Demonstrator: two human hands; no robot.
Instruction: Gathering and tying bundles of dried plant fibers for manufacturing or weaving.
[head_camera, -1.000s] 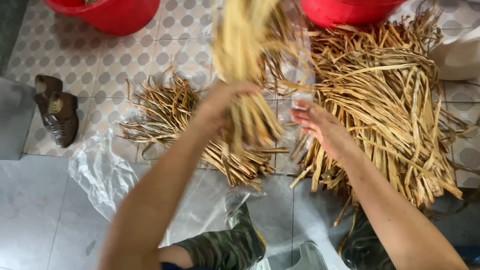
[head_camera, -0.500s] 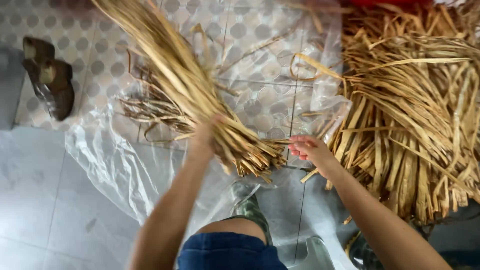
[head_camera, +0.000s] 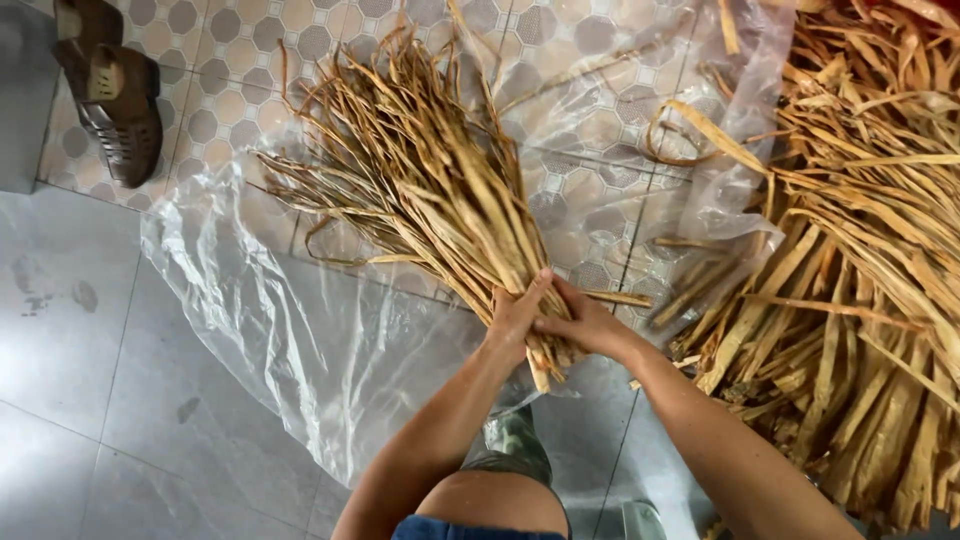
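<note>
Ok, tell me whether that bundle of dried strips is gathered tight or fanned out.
Both: gathered at the near end, where the left hand and right hand clasp the bundle; its far end fans out over the plastic sheet.

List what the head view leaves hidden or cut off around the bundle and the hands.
- Bundle of dried leaf strips: its gripped end is covered by the left hand and right hand.
- Loose pile of strips: cut off by the right edge.
- Brown sandals: cut by the top edge.

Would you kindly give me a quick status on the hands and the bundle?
Left hand and right hand both gripping base of tan dried-leaf-strip bundle. Bundle fanned on clear plastic sheet. Nothing obstructing.
</note>
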